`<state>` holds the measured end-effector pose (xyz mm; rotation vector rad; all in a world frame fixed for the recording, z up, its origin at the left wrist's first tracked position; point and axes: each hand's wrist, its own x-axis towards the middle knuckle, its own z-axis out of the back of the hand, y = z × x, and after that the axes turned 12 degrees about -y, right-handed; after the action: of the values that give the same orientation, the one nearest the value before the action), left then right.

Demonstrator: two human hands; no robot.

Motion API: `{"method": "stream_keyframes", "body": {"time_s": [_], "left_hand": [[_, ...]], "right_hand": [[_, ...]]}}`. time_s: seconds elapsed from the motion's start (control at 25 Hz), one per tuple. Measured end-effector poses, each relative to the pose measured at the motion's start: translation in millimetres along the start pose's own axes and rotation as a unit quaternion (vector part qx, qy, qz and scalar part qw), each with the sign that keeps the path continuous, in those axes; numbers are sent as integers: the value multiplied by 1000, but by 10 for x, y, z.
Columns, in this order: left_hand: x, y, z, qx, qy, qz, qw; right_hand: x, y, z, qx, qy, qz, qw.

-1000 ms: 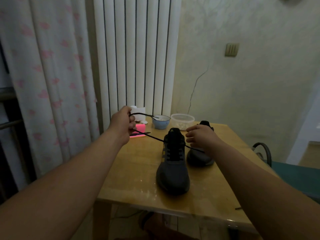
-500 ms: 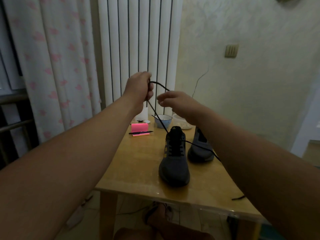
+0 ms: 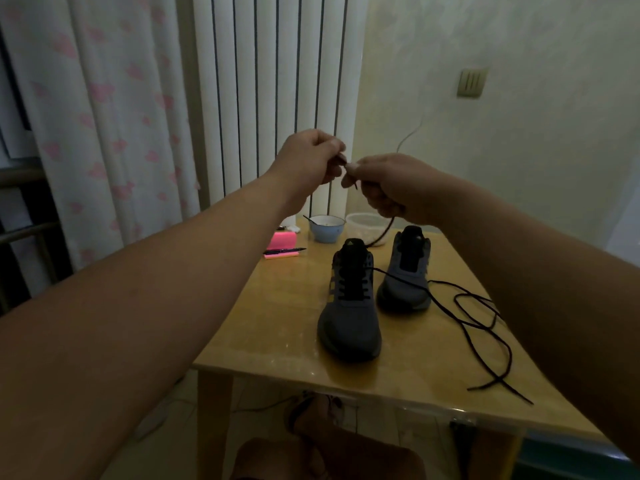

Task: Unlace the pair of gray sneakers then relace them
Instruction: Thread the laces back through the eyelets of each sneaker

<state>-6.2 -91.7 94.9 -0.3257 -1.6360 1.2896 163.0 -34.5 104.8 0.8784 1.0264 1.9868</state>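
I'm seeing the near sneaker sitting on the table, toe toward me, black crossings over its tongue. A black lace is rising from behind its tongue into the right hand, whose fingers are curling round it. The left hand is pinching the same lace right beside them, and both hands are hovering above and beyond the near sneaker. The far sneaker is standing just right of it. The loose lace is trailing in loops further right. Beyond it, leftward, a blue bowl, clear tub, pink notepad and pen are lying.
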Motion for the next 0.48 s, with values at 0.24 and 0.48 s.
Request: {"method": "stream_keyframes", "body": {"time_s": [0.24, 0.48], "left_hand": [[1, 583, -338, 118, 52, -105, 986], [110, 927, -369, 221, 124, -143, 957]], "right_hand": [[248, -684, -207, 146, -66, -88, 983], [431, -976, -293, 228, -56, -94, 968]]}}
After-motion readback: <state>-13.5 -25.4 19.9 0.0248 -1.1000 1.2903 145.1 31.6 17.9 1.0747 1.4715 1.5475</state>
